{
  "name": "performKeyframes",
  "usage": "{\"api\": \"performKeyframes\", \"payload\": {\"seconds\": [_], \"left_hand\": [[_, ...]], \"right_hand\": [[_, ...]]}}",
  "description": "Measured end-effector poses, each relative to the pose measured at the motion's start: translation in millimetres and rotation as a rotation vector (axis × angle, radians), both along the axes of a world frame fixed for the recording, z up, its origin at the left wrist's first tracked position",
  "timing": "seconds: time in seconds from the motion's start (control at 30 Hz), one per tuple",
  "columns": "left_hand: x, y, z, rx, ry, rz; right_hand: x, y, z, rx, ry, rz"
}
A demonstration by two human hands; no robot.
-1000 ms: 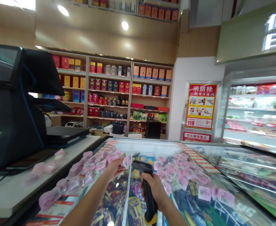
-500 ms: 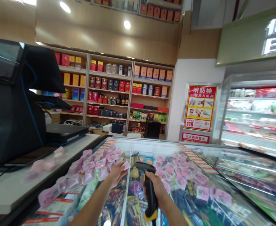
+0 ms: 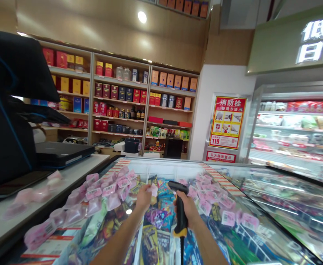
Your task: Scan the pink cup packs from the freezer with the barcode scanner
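Note:
My right hand (image 3: 188,208) is wrapped round the handle of a black and yellow barcode scanner (image 3: 181,217), its head tilted toward the left and its cable hanging below. My left hand (image 3: 144,197) pinches a small pink plastic cup (image 3: 153,189), held just left of the scanner head and apart from it. Both hands are above the glass top of a chest freezer. On that glass lie several pink cups with barcode labels, one pile (image 3: 109,189) to the left and another pile (image 3: 211,195) to the right.
A white counter (image 3: 75,176) at the left bears a black checkout terminal (image 3: 15,110) and several unlabelled-looking pink cups (image 3: 31,195). Frozen packets (image 3: 161,221) show through the glass. Shelves of boxes (image 3: 120,92) stand behind; a lit chiller (image 3: 296,132) is at the right.
My left hand has carried the small pink cup slightly right. My right hand and the scanner have shifted right and up a little. The whole view has turned slightly.

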State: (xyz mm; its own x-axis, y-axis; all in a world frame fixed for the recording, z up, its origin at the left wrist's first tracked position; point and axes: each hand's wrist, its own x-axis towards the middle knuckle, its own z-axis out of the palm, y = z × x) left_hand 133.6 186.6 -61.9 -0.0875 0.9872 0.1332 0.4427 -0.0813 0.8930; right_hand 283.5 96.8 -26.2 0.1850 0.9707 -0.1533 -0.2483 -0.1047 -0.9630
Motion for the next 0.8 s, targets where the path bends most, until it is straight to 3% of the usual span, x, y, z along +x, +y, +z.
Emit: {"api": "performKeyframes", "payload": {"seconds": [0.27, 0.43, 0.67, 0.8], "left_hand": [[56, -29, 4.0, 0.070, 0.233, -0.240], [82, -40, 2.7, 0.052, 0.295, -0.373], [115, -34, 6.4, 0.031, 0.328, -0.426], [107, -33, 6.0, 0.087, 0.316, -0.402]], "right_hand": [[40, 11, 1, 0.053, -0.089, -0.220], [52, 15, -2, 0.136, -0.045, -0.262], [60, 28, -4, 0.197, -0.100, -0.385], [61, 31, -5, 0.223, -0.108, -0.386]]}}
